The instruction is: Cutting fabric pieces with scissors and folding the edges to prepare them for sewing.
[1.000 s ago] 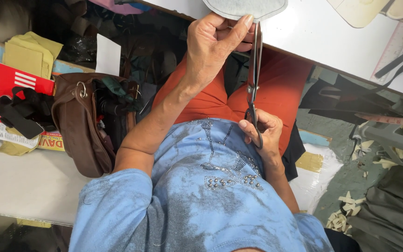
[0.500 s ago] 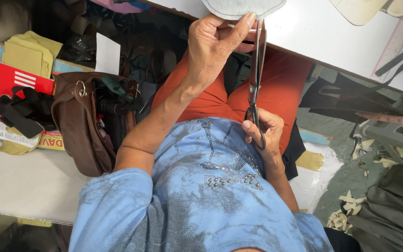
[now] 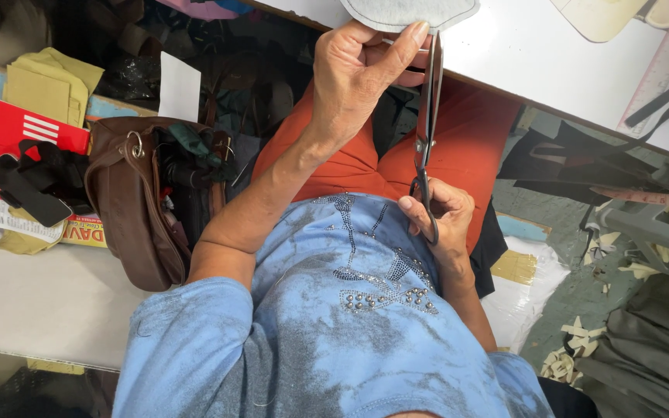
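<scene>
Closest to me, my right hand (image 3: 439, 220) is curled tight through the loops of the long scissors (image 3: 426, 147), held just above my lap. The blades run straight away from that hand, nearly closed, and their tips reach the lower edge of the grey felt piece (image 3: 408, 13).

Further out, my left hand (image 3: 358, 70) pinches that grey piece between thumb and fingers, gripping its near edge and holding it up right beside the blade tips, over the edge of the white desk (image 3: 520, 46). The piece has a stitched or drawn outline running around its rim.

I judge I am in the middle of trimming around that outline. The next move calls for opening the blades a little, setting them on the line, and turning the piece with my left hand so the cut follows the curve and stays clear of my fingertips, which sit very close to the blades.

Off to the side of my left hand lies a brown leather bag (image 3: 129, 201). Beyond my right hand, pale offcuts (image 3: 574, 352) lie scattered on the floor.
</scene>
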